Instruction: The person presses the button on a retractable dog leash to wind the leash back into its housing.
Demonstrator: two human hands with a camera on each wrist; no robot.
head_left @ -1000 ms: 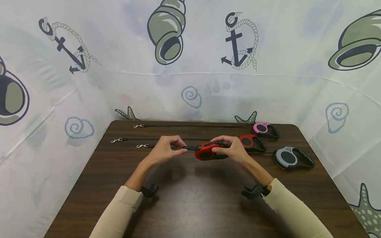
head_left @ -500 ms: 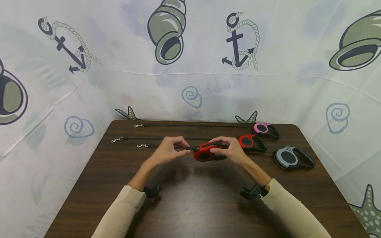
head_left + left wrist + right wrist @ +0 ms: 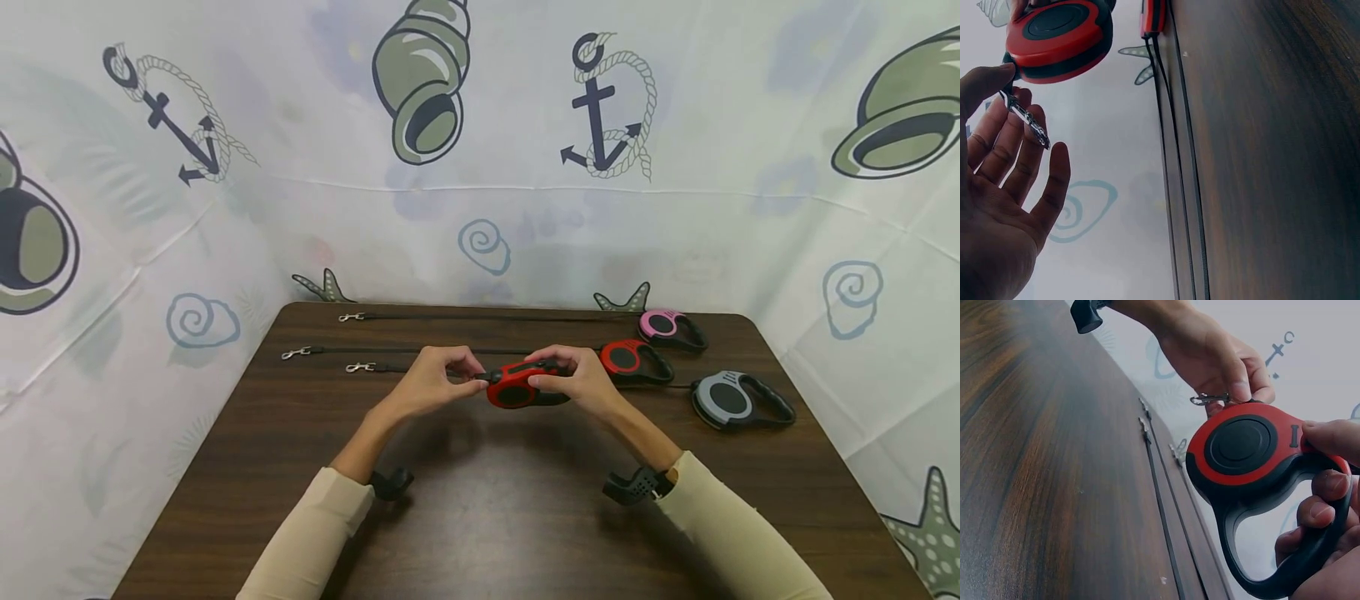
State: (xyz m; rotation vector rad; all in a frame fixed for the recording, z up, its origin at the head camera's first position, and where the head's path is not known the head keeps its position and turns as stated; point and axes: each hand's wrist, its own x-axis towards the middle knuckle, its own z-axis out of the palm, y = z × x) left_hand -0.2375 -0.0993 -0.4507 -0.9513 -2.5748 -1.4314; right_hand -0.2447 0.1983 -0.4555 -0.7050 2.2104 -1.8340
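Observation:
My right hand [image 3: 588, 382] holds a red and black retractable dog leash [image 3: 513, 394] above the table. In the right wrist view its fingers wrap the black loop handle [image 3: 1325, 547], and the thumb lies on the red casing near the handle. Thumb and fingertips of my left hand [image 3: 435, 382] pinch the short dark strap where it leaves the casing. A silver snap clip [image 3: 1029, 122] hangs from there across the left fingers, which are spread in the left wrist view. The head view hides that clip behind the hand.
On the brown table [image 3: 480, 533] lie a pink leash [image 3: 658, 322], a second red leash [image 3: 621, 357] and a grey leash [image 3: 723, 400] at the right. Their cords stretch left to metal clips [image 3: 296, 353]. A printed curtain [image 3: 525, 250] stands behind the table.
My left hand has moved right, closer to the casing, and the strap between hand and casing has shortened. The held leash has shifted slightly left; the leashes on the table stay put.

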